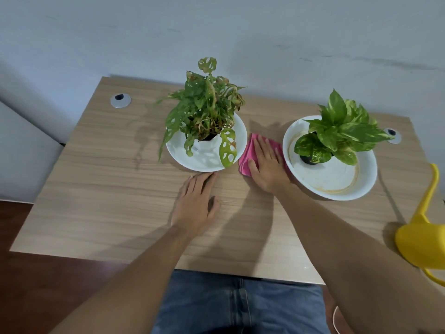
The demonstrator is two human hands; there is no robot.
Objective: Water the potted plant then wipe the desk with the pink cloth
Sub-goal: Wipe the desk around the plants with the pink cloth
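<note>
A folded pink cloth [246, 157] lies on the wooden desk [101, 189] between two white plates. My right hand [267, 165] rests flat on top of the cloth, fingers spread and pointing away from me. My left hand [196, 203] lies palm down on the bare desk, its fingertips just short of the left plate [204, 162]. That plate carries a holey-leaved potted plant [207, 109] with some brown leaves. On the right plate [337, 182] stands a second potted plant [337, 133] with variegated green leaves. A yellow watering can [423, 239] stands at the desk's right edge.
Two round cable grommets [120, 100] [393, 135] sit in the desk's far corners. A grey wall runs close behind the desk. My jeans-covered legs [240, 304] are under the near edge. The right plate has a brownish water ring.
</note>
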